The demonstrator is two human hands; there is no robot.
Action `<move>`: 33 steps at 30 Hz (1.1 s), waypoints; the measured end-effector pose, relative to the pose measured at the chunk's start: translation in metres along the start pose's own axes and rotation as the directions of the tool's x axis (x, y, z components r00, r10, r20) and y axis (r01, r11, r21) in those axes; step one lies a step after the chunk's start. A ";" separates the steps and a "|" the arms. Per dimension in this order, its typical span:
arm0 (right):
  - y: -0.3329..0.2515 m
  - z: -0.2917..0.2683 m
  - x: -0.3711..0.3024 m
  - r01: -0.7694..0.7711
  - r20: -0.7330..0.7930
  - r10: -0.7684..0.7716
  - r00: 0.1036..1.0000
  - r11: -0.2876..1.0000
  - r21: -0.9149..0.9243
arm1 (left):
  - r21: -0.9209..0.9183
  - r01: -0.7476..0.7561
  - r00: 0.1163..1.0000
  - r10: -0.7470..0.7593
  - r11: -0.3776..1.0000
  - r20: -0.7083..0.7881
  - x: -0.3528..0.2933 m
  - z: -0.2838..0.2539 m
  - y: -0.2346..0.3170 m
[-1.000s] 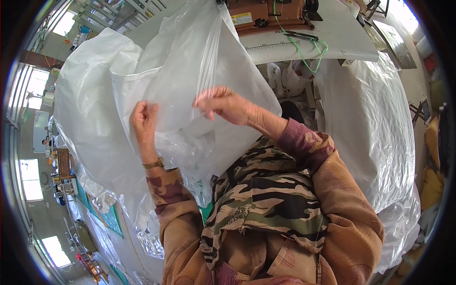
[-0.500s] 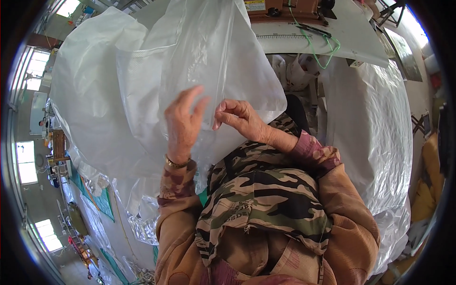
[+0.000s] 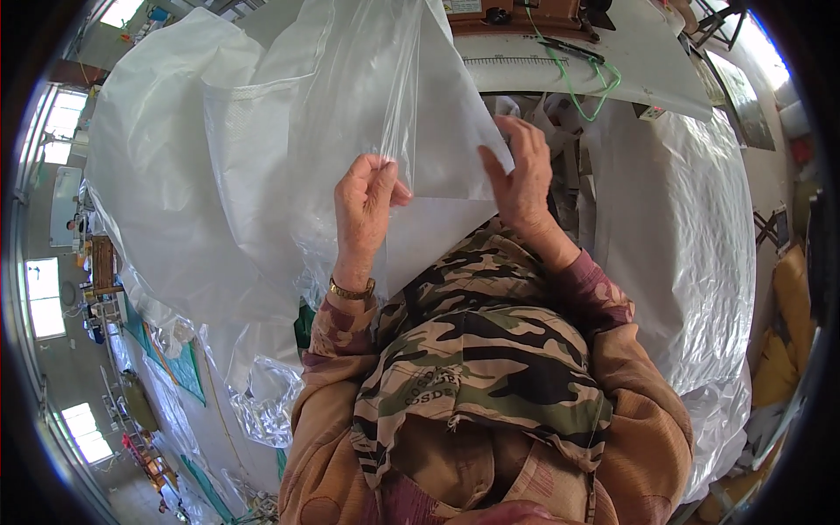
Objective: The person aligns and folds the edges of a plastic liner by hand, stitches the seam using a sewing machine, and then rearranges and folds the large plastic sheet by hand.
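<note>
My left hand (image 3: 362,208), a watch on its wrist, pinches the edge of a clear plastic film (image 3: 372,96) between thumb and fingers. The film is pulled into narrow folds running up from that grip. Beneath it spreads a large white woven plastic sheet (image 3: 254,175), which drapes over the worktop and toward my lap. At the sheet's right edge my right hand (image 3: 523,173) is raised, thumb and fingers apart, with nothing visible in it. Whether its fingertips touch the sheet's edge I cannot tell.
A brown machine (image 3: 516,19) stands on the worktop (image 3: 665,74), which bears a printed ruler scale. Black snips (image 3: 569,50) on a green cord (image 3: 604,92) lie before it. On the right is a stack of shiny white sheeting (image 3: 674,245). A camouflage apron (image 3: 490,350) covers my lap.
My left hand has closed on the film's edge, moving slightly right. My right hand has let go there, opened, and moved right and up to the white sheet's edge.
</note>
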State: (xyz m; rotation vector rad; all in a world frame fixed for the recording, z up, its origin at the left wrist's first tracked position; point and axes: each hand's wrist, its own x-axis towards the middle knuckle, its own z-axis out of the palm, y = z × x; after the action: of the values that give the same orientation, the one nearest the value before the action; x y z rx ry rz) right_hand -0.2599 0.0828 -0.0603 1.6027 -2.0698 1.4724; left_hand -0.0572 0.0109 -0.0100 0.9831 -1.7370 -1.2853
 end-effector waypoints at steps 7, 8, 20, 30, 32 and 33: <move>0.009 -0.003 -0.004 -0.250 0.421 0.212 0.882 0.967 0.038 | -0.010 -0.092 0.996 0.091 0.996 -0.012 -0.003 0.011 0.011; 0.000 -0.004 -0.005 -0.164 0.390 0.092 0.916 0.974 0.158 | -0.012 -0.088 0.996 0.088 0.996 -0.007 -0.003 0.012 0.013; -0.065 -0.022 -0.008 -0.005 0.538 -0.302 0.787 0.869 0.495 | 0.354 -0.328 0.941 0.334 0.876 0.046 0.000 0.017 0.023; -0.079 -0.014 -0.024 0.229 0.538 -0.468 0.701 0.862 0.451 | 0.401 -0.274 0.962 0.254 0.874 0.105 -0.001 0.006 0.018; -0.078 -0.013 -0.024 0.284 0.494 -0.522 0.695 0.831 0.479 | 0.380 -0.239 0.971 0.210 0.894 0.116 -0.002 0.004 0.019; -0.078 -0.012 -0.024 0.280 0.494 -0.515 0.700 0.835 0.474 | 0.356 -0.200 0.979 0.174 0.913 0.105 -0.003 0.004 0.021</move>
State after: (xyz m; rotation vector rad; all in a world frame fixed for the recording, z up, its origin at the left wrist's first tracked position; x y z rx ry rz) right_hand -0.1924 0.1112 -0.0225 2.7825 -1.5137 1.3349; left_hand -0.0621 0.0193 0.0092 0.9525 -2.1203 -0.9010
